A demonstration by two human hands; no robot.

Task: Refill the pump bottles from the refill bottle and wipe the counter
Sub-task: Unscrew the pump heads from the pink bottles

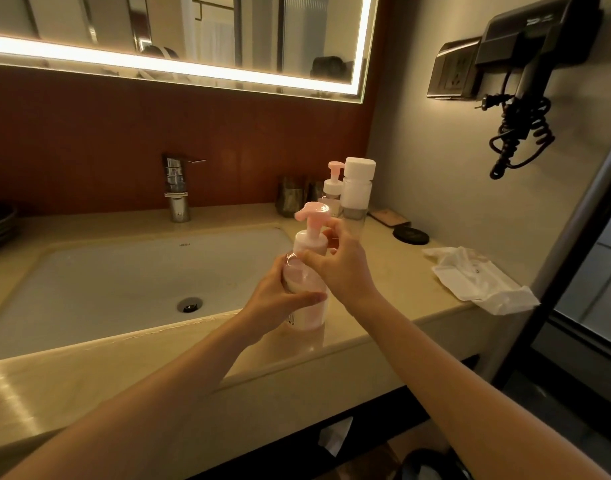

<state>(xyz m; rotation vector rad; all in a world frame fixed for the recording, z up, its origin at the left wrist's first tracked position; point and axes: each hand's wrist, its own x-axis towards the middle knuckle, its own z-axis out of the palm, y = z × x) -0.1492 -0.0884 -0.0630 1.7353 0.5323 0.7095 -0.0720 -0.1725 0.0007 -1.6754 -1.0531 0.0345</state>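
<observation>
On the counter [387, 292], left hand [276, 301] gripping pump bottle [306, 282] (upright), right hand [342, 268] pinching its collar [311, 241].

Brand mark on sink [184, 244], print on pump bottle [309, 315], both unreadable

Just the one view here: a wide-angle cam on the head, standing close at the surface [394, 271], tilted forward and down. Sink [106, 282] sits near left, mirror [193, 29] far up top, hair dryer [536, 46] at far right.
</observation>
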